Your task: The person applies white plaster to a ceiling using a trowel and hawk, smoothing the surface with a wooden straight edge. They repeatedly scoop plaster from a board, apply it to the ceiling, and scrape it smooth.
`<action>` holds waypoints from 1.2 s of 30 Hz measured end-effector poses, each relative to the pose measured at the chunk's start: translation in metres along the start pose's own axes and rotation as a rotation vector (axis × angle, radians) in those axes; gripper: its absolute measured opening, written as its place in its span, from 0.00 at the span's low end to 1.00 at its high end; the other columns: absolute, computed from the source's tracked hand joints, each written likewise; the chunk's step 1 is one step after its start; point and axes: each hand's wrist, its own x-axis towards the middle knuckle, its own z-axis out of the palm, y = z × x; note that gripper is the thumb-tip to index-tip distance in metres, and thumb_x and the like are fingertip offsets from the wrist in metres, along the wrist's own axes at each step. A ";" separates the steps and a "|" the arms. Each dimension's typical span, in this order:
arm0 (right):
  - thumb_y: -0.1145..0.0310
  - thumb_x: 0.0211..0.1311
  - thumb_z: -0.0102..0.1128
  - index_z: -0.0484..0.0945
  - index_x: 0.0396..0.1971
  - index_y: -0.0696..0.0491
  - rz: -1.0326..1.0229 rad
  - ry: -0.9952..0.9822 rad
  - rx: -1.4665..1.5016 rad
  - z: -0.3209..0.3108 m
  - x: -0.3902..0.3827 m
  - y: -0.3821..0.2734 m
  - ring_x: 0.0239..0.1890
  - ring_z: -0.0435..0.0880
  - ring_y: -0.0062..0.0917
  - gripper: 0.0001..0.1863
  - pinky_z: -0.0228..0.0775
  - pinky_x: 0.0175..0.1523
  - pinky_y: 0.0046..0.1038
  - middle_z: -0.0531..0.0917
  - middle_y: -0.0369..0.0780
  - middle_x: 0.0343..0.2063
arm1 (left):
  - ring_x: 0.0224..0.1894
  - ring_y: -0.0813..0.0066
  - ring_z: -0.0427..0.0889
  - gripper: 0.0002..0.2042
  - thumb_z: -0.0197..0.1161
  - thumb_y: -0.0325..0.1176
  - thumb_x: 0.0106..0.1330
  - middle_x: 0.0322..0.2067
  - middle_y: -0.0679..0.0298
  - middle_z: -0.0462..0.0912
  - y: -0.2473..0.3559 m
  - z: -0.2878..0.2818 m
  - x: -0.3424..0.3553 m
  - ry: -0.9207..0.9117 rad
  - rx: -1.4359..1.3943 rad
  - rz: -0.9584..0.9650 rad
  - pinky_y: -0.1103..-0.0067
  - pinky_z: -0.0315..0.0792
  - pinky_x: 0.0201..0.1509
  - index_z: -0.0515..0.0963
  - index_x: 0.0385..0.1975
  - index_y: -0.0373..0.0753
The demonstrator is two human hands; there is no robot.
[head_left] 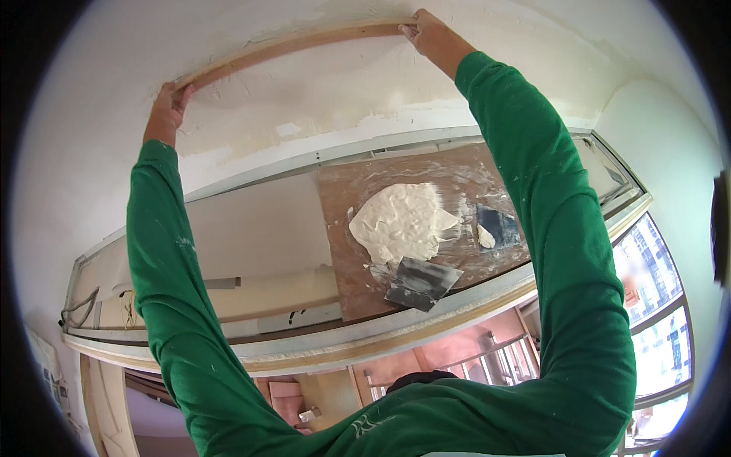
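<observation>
A long, thin wooden strip [297,42] lies along the off-white plastered surface [327,99] at the top of the view. My left hand [169,108] is closed around its left end. At the other end, the fingers of my right hand [432,39] grip the strip. Both arms, in green sleeves, are stretched out far ahead. Below the strip, a brown board [346,286] carries a large mound of wet, cream-white plaster [403,221]. Two dark flat plates lie on it: one plate [423,284] at the near edge, another plate [499,228] with a dab of plaster, partly behind my right sleeve.
The board rests across a long recess edged by a metal frame [297,329]. Loose wires [82,306] stick out at the recess's left end. A pale wall [659,152] and a window [647,266] stand at the right. Far below, reddish furniture and railings show past the frame.
</observation>
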 end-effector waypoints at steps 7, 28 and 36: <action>0.67 0.65 0.48 0.67 0.40 0.62 -0.067 0.075 -0.229 -0.030 -0.018 -0.130 0.37 0.79 0.33 0.12 0.79 0.40 0.24 0.74 0.46 0.35 | 0.39 0.49 0.82 0.15 0.55 0.30 0.64 0.39 0.38 0.76 0.050 0.016 -0.016 -0.032 -0.016 0.036 0.77 0.84 0.40 0.64 0.40 0.20; 0.64 0.61 0.46 0.66 0.37 0.62 1.157 0.153 0.885 0.108 -0.178 -0.133 0.32 0.82 0.34 0.14 0.81 0.35 0.22 0.77 0.52 0.36 | 0.36 0.60 0.83 0.15 0.56 0.37 0.63 0.32 0.50 0.79 -0.062 -0.194 -0.079 0.047 -0.013 -0.139 0.75 0.81 0.43 0.69 0.36 0.27; 0.67 0.58 0.47 0.64 0.40 0.62 1.267 0.180 0.877 0.156 -0.204 -0.093 0.37 0.82 0.38 0.15 0.82 0.40 0.25 0.75 0.53 0.39 | 0.36 0.55 0.83 0.17 0.54 0.36 0.64 0.36 0.44 0.78 -0.110 -0.202 -0.074 0.271 0.075 -0.191 0.74 0.82 0.42 0.67 0.40 0.26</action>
